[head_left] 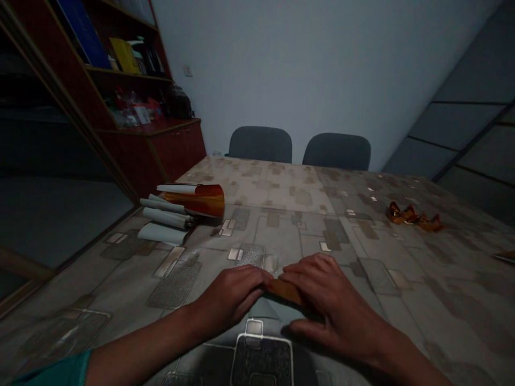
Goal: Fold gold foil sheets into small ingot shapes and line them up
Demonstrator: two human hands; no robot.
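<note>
A strip of orange-gold paper [285, 291] with a pale side [263, 310] lies on the table between my hands. My left hand [241, 292] has its fingers closed over the paper's left end. Over the right end curve the fingers of my right hand [328, 300], its thumb on the near side, apart from the fingertips. Part of the paper is hidden under both hands. At the left are several curled pale sheets [163, 219], beside a curled glossy orange sheet [211, 201]. Two folded gold paper pieces [402, 213] sit close together at the right.
A patterned cloth covers the table [298, 187]. Two grey chairs [260, 143] stand at its far side, before a pale wall. A red-brown cabinet [177, 150] with items on its shelves is at the back left. Another small orange-brown thing [506, 256] shows at the right edge.
</note>
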